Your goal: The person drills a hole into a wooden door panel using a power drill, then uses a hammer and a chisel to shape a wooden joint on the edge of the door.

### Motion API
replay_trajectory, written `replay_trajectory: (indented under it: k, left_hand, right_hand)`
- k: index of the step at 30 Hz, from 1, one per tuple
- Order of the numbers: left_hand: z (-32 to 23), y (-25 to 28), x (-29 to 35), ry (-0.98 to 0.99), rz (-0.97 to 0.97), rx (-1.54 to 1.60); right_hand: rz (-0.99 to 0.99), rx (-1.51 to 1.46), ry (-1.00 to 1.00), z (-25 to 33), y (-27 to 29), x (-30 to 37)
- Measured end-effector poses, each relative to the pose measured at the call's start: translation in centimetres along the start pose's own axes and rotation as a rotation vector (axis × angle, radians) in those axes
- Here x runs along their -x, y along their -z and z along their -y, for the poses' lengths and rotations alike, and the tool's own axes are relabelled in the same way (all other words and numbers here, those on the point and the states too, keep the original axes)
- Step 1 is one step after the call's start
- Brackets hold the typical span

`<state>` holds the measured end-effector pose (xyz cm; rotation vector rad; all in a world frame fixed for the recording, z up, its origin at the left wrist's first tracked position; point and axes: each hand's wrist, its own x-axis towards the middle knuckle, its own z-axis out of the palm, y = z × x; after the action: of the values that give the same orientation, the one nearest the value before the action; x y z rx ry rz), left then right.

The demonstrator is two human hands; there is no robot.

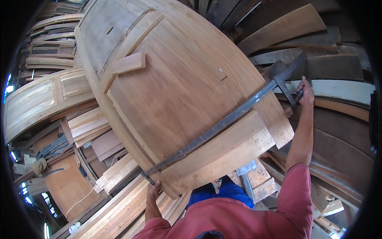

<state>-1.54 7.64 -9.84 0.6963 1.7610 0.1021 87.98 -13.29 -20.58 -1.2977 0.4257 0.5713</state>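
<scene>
A large wooden panel door lies in front of me. Across its near end runs a long dark metal bar clamp, reaching past both edges. At the right, my right hand is closed round the clamp's handle, beside the door's right edge. My left hand is at the near left corner, closed at the clamp's lower left end; its fingers are partly hidden. A short wooden block rests on the door, touching the middle rail.
Stacked boards lean along the right side. On the left are another panelled door, cut planks and an orange-brown wooden board. Long wooden strips lie at the lower left, near my left arm.
</scene>
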Motion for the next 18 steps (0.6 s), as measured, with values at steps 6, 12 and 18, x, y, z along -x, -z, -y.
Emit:
replay_trajectory:
  k: [6,12,18]
  left_hand:
    - [0.5,0.2,-0.3,-0.057,0.054,0.007]
    - [1.0,0.1,-0.1,-0.014,-0.004,-0.005]
    - [0.1,0.1,0.6,-0.09,0.001,0.0]
  right_hand:
    - [-0.45,0.65,0.239,-1.9,-1.3,-0.1]
    - [0.249,-0.015,-0.018,-2.0,2.5,-2.5]
    - [-0.326,0.429,0.15,-3.3,1.2,-2.2]
